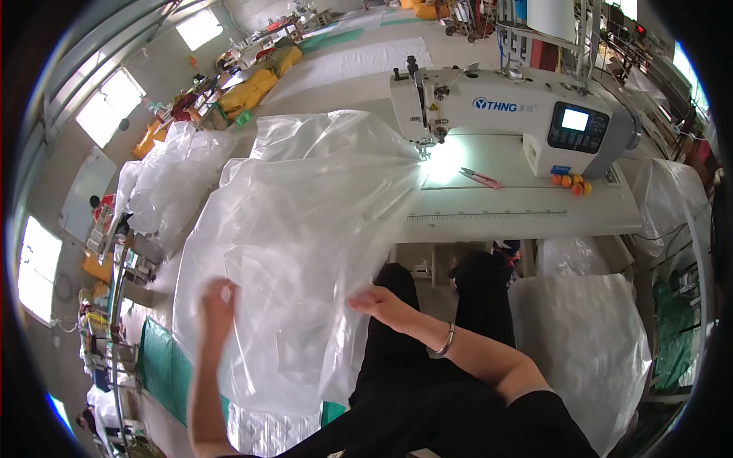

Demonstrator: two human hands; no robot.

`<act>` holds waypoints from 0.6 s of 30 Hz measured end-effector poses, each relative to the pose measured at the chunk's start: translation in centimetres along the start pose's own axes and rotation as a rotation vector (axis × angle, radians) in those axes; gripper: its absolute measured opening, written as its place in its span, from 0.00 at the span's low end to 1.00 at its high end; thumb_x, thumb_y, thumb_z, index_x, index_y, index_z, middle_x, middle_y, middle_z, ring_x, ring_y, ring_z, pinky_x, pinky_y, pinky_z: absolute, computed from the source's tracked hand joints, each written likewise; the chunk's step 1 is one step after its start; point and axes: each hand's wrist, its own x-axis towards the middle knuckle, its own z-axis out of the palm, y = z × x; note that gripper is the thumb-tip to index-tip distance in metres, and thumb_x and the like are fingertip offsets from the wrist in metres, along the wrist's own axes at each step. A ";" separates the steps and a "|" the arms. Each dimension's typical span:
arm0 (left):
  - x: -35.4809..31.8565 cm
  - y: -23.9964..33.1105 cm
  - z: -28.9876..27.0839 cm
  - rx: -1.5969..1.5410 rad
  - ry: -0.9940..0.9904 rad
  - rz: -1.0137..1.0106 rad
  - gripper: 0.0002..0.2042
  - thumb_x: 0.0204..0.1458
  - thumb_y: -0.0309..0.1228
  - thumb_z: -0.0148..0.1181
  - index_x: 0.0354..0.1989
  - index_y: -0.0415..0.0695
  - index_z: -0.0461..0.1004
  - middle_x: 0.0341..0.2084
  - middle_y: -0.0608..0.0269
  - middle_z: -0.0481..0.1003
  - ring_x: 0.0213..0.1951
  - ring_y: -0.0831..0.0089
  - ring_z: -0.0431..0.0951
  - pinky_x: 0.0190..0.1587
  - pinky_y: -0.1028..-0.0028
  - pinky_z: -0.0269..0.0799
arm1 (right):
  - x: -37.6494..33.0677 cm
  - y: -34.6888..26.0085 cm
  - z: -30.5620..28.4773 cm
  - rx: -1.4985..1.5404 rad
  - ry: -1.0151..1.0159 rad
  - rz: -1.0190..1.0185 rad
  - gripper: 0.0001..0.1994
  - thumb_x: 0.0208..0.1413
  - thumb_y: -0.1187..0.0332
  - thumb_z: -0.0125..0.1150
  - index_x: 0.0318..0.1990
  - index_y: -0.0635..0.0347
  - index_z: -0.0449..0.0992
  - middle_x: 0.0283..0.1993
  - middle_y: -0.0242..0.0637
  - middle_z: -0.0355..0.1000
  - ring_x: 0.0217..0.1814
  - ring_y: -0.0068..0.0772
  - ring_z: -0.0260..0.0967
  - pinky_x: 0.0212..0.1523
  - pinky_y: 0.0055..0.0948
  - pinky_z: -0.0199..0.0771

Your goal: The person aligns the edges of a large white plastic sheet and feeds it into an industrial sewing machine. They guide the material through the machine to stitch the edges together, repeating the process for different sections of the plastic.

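Note:
A large translucent plastic sheet (pixel 298 221) spreads from the sewing machine's needle area down over my lap, wrinkled and gathered toward the needle. My right hand (pixel 384 307), with a metal bracelet on its wrist, has its fingers pressed together on the sheet's right edge. Over the left part of the sheet is my left hand (pixel 217 304), bent inward and smeared by motion; its grip is unclear. The white sewing machine (pixel 496 103) has a lit lamp by its needle and a small screen. Pink-handled thread snips (pixel 481 179) lie on its bed, right of the needle.
Several small orange fruits (pixel 574 183) sit by the machine's base. More clear plastic is heaped at the left (pixel 172 179), and another plastic sheet (pixel 584 328) hangs at my right. A green cloth (pixel 164 370) lies on the floor. Yellow bundles (pixel 248 91) line the far left.

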 end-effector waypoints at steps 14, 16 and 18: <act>-3.4 1.5 18.1 -1.441 0.507 -0.581 0.15 0.59 0.31 0.53 0.52 0.40 0.65 0.44 0.65 0.68 0.42 0.72 0.69 0.42 0.66 0.69 | 6.6 -3.5 -0.5 -0.511 0.035 -0.094 0.27 0.55 0.62 0.62 0.59 0.66 0.65 0.56 0.38 0.69 0.55 0.29 0.67 0.51 0.28 0.68; 0.5 1.4 12.3 -1.591 0.482 -0.491 0.15 0.58 0.31 0.53 0.52 0.40 0.65 0.45 0.65 0.68 0.44 0.72 0.69 0.43 0.65 0.69 | 10.0 4.8 -4.7 -0.684 0.244 -0.104 0.26 0.53 0.60 0.64 0.56 0.66 0.69 0.53 0.37 0.72 0.50 0.30 0.71 0.48 0.28 0.70; 2.7 0.3 5.9 -1.687 0.458 -0.389 0.15 0.58 0.31 0.54 0.51 0.40 0.65 0.46 0.65 0.68 0.45 0.72 0.69 0.43 0.64 0.69 | 11.6 6.7 -3.7 -0.549 0.294 -0.121 0.27 0.52 0.57 0.65 0.54 0.65 0.70 0.52 0.38 0.73 0.46 0.31 0.73 0.45 0.28 0.72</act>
